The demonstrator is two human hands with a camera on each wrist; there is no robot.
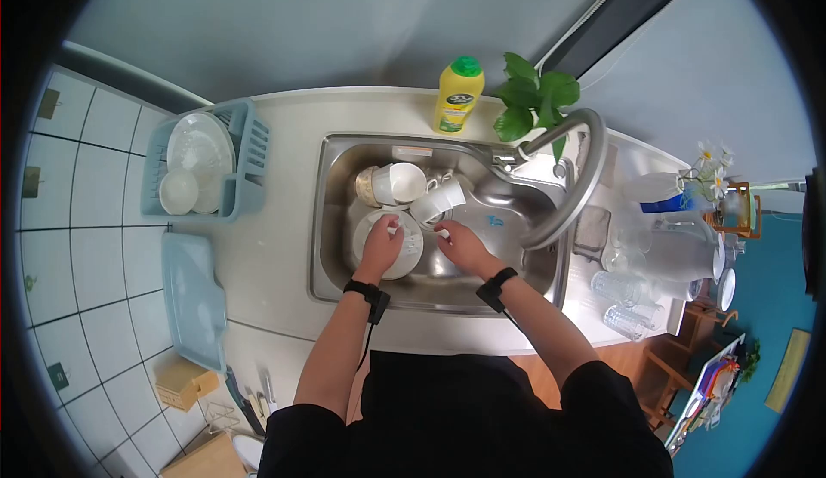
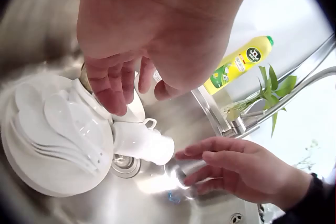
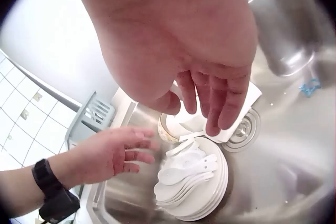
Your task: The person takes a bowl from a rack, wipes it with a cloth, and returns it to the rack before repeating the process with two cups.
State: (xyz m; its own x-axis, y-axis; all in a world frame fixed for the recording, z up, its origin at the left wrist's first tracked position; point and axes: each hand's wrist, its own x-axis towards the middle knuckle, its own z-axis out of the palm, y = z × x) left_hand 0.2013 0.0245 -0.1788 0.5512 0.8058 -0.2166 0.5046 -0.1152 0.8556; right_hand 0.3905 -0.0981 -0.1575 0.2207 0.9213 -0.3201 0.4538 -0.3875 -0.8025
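White-tiled wall (image 1: 107,263) left, teal wall (image 1: 779,297) right, orange-brown floor (image 1: 559,373) below.

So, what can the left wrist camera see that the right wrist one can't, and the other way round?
Only the left wrist view shows the yellow bottle, the green plant and the tap.

Only the right wrist view shows the blue dish rack and the tiled wall.

Both show the left hand and right hand over the steel sink, with stacked white plates, white spoons on top, a drain and a small blue item.
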